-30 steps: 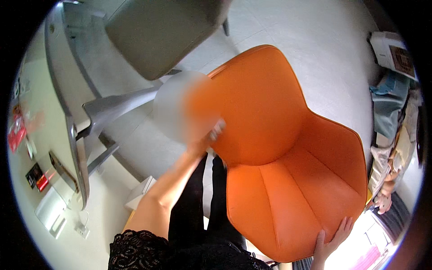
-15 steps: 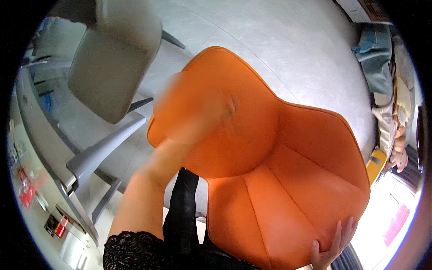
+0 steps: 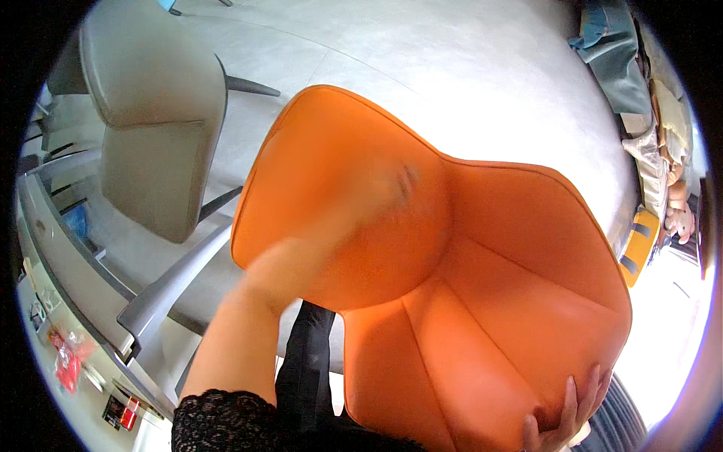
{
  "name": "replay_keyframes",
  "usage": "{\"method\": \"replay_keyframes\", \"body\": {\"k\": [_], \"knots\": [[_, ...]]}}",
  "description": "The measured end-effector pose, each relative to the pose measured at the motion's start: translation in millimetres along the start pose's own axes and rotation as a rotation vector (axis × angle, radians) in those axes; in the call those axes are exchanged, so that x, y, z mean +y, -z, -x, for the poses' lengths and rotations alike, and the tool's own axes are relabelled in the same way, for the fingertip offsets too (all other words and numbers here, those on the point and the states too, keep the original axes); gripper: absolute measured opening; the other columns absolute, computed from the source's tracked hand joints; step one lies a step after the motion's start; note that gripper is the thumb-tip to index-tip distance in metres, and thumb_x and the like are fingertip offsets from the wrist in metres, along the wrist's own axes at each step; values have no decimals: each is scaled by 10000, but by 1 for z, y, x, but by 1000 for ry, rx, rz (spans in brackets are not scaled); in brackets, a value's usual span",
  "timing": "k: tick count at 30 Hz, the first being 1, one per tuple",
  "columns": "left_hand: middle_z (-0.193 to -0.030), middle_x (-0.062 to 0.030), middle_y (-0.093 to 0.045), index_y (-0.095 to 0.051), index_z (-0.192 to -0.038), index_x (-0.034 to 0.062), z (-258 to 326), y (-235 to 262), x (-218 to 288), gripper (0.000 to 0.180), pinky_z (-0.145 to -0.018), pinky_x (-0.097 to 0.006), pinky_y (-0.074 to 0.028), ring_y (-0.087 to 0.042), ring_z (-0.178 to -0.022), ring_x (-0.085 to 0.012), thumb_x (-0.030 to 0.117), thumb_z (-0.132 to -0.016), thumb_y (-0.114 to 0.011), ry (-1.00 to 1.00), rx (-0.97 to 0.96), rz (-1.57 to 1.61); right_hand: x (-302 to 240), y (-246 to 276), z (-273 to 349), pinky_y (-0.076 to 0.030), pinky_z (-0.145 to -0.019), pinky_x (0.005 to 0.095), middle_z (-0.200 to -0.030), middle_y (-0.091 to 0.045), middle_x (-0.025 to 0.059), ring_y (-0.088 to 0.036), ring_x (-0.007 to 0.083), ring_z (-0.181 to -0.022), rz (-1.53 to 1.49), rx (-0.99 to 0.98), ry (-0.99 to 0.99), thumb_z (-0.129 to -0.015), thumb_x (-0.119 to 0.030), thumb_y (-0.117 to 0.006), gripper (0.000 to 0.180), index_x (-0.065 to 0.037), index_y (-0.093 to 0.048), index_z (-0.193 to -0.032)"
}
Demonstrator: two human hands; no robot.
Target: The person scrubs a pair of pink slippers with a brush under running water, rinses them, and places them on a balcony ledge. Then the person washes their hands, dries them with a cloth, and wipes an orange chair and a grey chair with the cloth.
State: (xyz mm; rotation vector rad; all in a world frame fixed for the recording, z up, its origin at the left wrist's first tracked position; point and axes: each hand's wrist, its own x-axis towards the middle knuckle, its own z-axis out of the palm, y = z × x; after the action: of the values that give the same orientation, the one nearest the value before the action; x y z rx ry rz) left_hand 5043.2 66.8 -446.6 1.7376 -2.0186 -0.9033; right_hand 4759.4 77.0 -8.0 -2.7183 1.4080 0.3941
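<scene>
The left hand (image 3: 354,203) is blurred by motion and now lies across the seat of the orange chair (image 3: 482,286), further toward its middle than a second ago; how far its fingers are open, I cannot tell. The right hand (image 3: 565,414) keeps its fingers curled around the lower edge of the orange chair. It seems a wiping stroke is going on. Left of the orange chair stands a grey chair (image 3: 151,128) on the pale floor (image 3: 467,83).

Chair (image 3: 482,301) in the middle; second chair (image 3: 151,143) to its left, beside table (image 3: 68,264) at far left.
</scene>
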Motion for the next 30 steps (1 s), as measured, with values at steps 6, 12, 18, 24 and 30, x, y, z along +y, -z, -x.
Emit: {"method": "replay_keyframes", "body": {"k": [6,12,18,24,30], "knots": [[-813,-116,-605,-646,-997,110,-68,78,-68,225,-619,-466,-452,-590,-733,-285,296,-876,-609,581,788,-250,1,-2,0,-255,-1061,658,-1420,-422,239,-337,501,-1322,-48,69,15,-828,-542,-611,663,-69,-572,-1292],[-1059,-143,-529,-652,-1073,82,-35,-44,115,266,-805,-486,-426,-494,-980,-352,217,-853,-589,528,294,185,9,-1,0,-220,-1083,640,-1451,-368,254,-282,501,-1354,-27,27,35,-813,-547,-581,701,-68,-526,-1322],[-1049,-158,-547,-684,-980,74,2,-65,116,221,-801,-475,-443,-523,-984,-349,226,-863,-575,189,-4,56,19,0,14,-220,-1080,638,-1452,-351,273,-258,518,-1362,10,-5,-2,-803,-565,-563,722,-58,-518,-1316],[-1153,-164,-519,-660,-1051,64,-69,14,89,247,-861,-504,-402,-489,-1090,-330,195,-872,-550,627,300,167,17,-1,11,-232,-1078,635,-1448,-359,270,-288,517,-1348,9,-4,23,-814,-541,-537,683,-63,-534,-1302],[-1175,-130,-539,-663,-1081,57,-5,-52,157,298,-899,-463,-403,-492,-1107,-302,233,-881,-530,229,-243,-114,25,1,12,-238,-1078,626,-1446,-348,289,-282,518,-1346,-2,-20,45,-809,-487,-569,683,-44,-503,-1325]]}}
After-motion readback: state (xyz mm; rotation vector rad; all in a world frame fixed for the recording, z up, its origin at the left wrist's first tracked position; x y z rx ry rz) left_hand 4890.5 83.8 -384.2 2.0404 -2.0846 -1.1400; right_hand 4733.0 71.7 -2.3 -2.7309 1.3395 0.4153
